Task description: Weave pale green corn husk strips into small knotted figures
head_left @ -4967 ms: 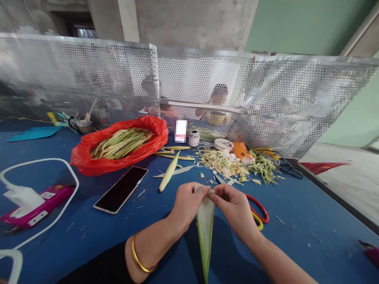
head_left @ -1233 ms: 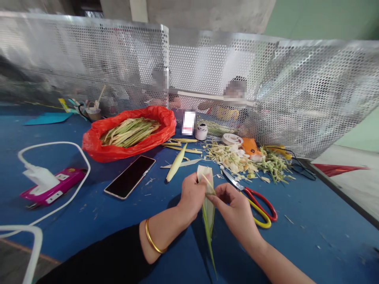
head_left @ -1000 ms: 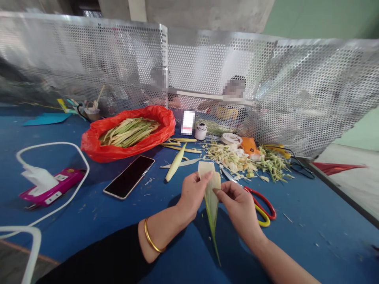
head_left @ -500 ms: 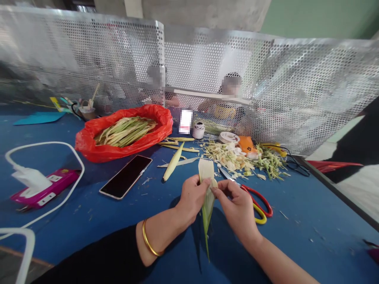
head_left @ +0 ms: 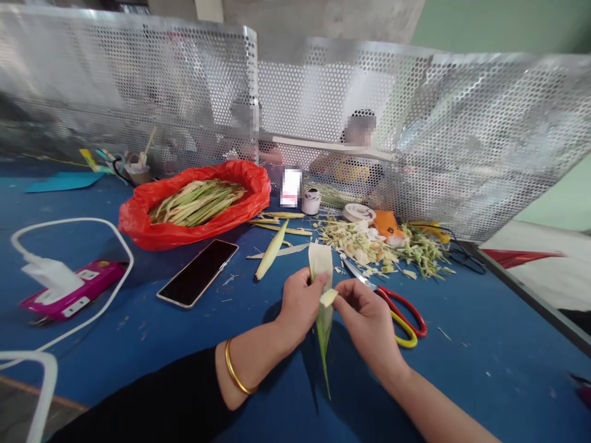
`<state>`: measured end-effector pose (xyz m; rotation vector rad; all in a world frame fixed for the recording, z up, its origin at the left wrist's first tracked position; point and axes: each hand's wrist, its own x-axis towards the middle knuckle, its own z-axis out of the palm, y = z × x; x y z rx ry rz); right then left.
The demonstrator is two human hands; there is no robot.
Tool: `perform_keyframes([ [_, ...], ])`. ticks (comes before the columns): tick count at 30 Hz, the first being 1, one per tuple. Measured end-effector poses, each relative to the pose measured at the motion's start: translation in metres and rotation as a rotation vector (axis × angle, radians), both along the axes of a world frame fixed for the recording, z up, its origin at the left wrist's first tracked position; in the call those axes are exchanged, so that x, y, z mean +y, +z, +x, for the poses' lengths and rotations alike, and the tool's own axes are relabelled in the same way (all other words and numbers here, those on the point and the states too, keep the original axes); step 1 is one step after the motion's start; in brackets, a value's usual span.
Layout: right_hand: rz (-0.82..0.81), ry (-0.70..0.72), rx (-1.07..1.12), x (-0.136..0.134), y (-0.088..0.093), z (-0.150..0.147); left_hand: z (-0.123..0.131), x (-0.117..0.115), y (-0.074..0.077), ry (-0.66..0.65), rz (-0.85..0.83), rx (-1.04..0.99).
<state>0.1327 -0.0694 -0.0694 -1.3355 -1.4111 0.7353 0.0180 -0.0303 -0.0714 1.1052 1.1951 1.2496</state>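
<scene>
on the far left of the blue counter (head_left: 138,344) a red bag (head_left: 194,212) lies open with a heap of green-and-cream strips inside, which looks like stock not yet worked; a phone (head_left: 198,281) lies just near of it. a little to the right one rolled leaf (head_left: 271,251) lies on its own, and further right there is a spread of trimmings (head_left: 383,246), so some cutting seems to be done already. the piece in hand looks only part folded: its wide cream end stands up and the green tail hangs loose.

the left hand (head_left: 300,301) is closed round the leaf (head_left: 322,289) at mid-counter, near the person, thumb pressed against its broad upper part. the right hand (head_left: 369,320) is pinched shut on a small cream flap at the leaf's edge, forefinger and thumb together, the two hands almost touching. red-and-yellow scissors (head_left: 397,314) lie on the counter just right of the right hand, untouched.
</scene>
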Motion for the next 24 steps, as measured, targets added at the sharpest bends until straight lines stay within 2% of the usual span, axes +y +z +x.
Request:
perform_keyframes([
  [6, -0.066, 0.010, 0.036, 0.001, -0.003, -0.002, 0.001, 0.001, 0.000, 0.003, -0.009, -0.087],
  [15, -0.006, -0.092, 0.076, 0.007, 0.003, 0.007, 0.006, -0.010, -0.003, -0.177, -0.127, -0.127],
  [20, 0.000, -0.074, 0.093, 0.010, -0.002, 0.011, 0.005, -0.007, -0.005, -0.148, -0.067, -0.104],
  [24, 0.035, -0.106, 0.043, 0.011, -0.002, 0.013, 0.005, -0.005, -0.006, -0.113, -0.019, 0.023],
])
